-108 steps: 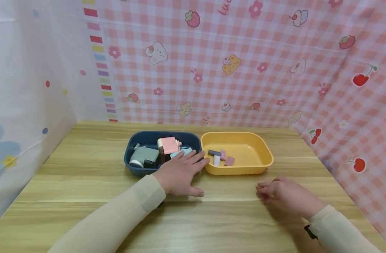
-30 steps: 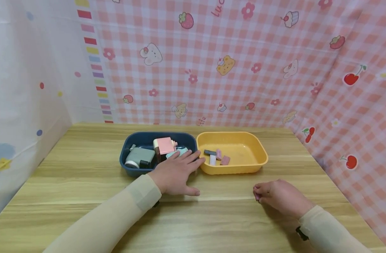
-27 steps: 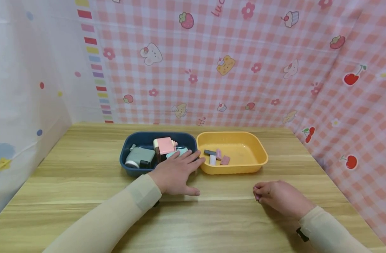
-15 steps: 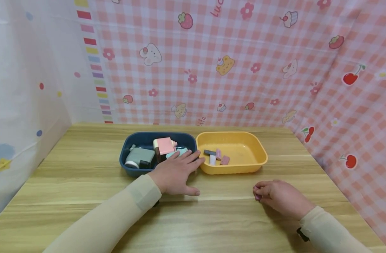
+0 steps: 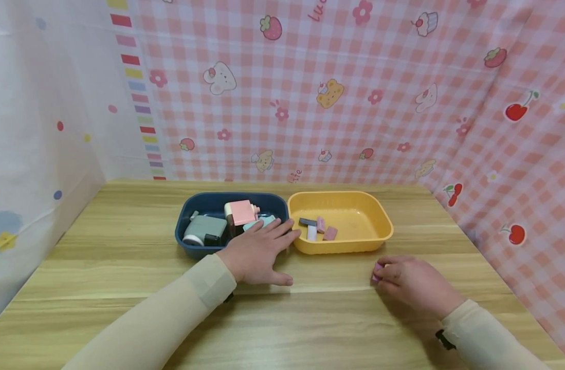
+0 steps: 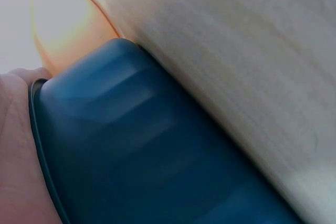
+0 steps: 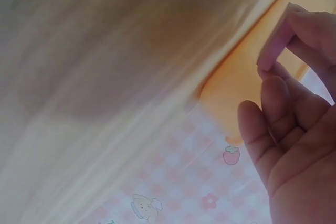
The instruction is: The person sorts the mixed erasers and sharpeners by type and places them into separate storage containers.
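Note:
My right hand pinches a small pinkish-purple block between thumb and fingers, in front of the yellow tray. In the right wrist view the same block stands out as a flat slab, its kind unclear. My left hand lies with fingers spread over the front right part of the dark blue tray, fingertips by the yellow tray's left end. The left wrist view has the palm against the blue tray's rim. Part of that tray's contents is hidden under the left hand.
Several small blocks, among them a grey one and a pink one, lie at the yellow tray's left end. The blue tray holds a grey-green container, a pink-topped one and a light-blue item. Patterned cloth stands behind the wooden table.
My right hand has risen slightly and moved a little toward the yellow tray, showing more of the pinched block. The left hand stays on the blue tray. The head view has shifted slightly.

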`<action>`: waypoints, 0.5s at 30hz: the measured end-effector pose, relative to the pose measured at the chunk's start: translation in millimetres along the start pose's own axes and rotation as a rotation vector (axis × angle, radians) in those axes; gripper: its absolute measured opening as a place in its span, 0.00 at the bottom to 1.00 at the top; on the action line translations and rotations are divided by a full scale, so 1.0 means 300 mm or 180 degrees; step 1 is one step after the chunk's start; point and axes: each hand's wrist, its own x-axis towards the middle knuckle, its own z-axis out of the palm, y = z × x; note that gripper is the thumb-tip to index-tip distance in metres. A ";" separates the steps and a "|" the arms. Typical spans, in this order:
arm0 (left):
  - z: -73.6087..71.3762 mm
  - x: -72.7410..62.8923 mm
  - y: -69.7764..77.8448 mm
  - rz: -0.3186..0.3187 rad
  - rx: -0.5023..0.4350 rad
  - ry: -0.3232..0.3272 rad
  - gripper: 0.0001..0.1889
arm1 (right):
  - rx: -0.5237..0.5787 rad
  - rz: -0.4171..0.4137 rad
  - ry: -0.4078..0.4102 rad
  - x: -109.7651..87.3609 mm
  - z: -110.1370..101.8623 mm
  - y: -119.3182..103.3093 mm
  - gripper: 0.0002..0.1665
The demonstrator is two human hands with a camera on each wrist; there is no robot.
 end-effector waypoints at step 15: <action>-0.002 0.002 0.001 -0.0044 -0.0008 -0.0040 0.55 | -0.0123 -0.0179 0.0546 0.050 -0.053 -0.010 0.13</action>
